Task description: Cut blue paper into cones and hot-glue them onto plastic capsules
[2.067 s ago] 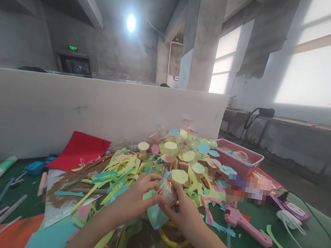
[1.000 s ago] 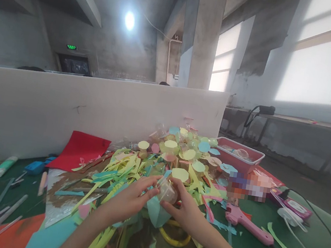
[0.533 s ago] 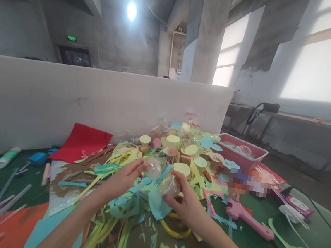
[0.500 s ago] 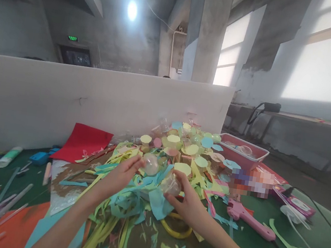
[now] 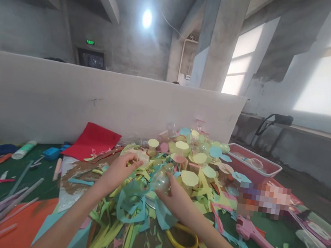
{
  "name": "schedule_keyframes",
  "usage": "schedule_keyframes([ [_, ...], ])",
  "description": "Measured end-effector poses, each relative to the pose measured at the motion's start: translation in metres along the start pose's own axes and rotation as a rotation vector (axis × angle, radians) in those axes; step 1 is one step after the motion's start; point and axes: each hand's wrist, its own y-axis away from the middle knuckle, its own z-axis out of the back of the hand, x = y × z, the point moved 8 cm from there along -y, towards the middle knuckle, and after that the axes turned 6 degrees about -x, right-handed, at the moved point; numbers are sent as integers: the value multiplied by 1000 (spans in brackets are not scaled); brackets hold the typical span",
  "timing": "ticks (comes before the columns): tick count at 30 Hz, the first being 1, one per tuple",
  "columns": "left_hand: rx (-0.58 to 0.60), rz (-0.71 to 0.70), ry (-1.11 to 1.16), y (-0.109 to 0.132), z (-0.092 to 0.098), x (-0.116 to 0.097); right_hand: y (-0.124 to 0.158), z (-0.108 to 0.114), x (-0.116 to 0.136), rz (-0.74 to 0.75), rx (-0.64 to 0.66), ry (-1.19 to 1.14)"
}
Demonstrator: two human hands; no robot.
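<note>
My left hand (image 5: 123, 168) has its fingers closed around a small transparent round plastic piece (image 5: 144, 159), partly hidden by the fingertips. A second transparent rounded plastic piece (image 5: 161, 181) is gripped by my right hand (image 5: 175, 194), thumb below and fingers on its right side. The two pieces are apart. Beneath both hands lies a heap of cut paper strips (image 5: 131, 202) in blue, green and yellow. Just beyond stands a cluster of transparent pieces topped with coloured paper discs (image 5: 190, 178).
Yellow-handled scissors (image 5: 182, 246) lie below my right wrist. To the right are a pink glue gun (image 5: 264, 242) with a cord and a pink plastic basket (image 5: 255, 165). Red paper (image 5: 92, 141), a glue stick (image 5: 25, 150) and orange paper (image 5: 24, 219) lie left. A white partition (image 5: 63, 95) stands behind.
My left hand has drawn its piece slightly left, its fingers now covering more of it. The right hand's piece is turned and more upright. The view has swung a little left.
</note>
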Motion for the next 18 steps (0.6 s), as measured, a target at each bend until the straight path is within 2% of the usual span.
schedule_keyframes([
  [4,23,2,10,1,-11,2,-13,-9,13,21,-8,-78],
  [8,79,7,38,6,-22,-3,-5,-3,25,107,-31,-31],
  [13,203,-34,98,20,-36,-32,5,6,39,215,-14,25],
  [18,302,-41,177,32,-40,-57,9,17,48,279,-90,-38],
])
